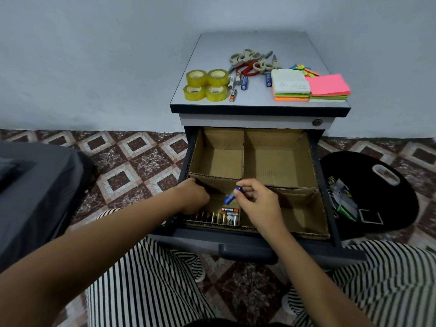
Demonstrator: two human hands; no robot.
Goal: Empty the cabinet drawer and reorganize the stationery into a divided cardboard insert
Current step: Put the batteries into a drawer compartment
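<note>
Batteries going into the near-left compartment, one at a time.

The right hand (257,199) pinches a blue battery (230,197) between thumb and fingertips, tilted nose-down over the row of batteries (221,218) already standing at the near edge, probably so it drops in upright beside them. The left hand (193,197) reaches into the same compartment at its left wall, perhaps steadying the cardboard. Its fingers are hidden, so I cannot tell what it grips. The cardboard insert (278,138) sits in the open drawer (247,239) with four compartments, and the other three are bare. On the cabinet top (259,100) wait four tape rolls (206,84), five loose batteries (244,82) as far as I can count, a tangle of scissors (250,61), two stacks of sticky notes (329,87) and some page flags (304,68). They look grouped by kind, ready for sorting.
</note>
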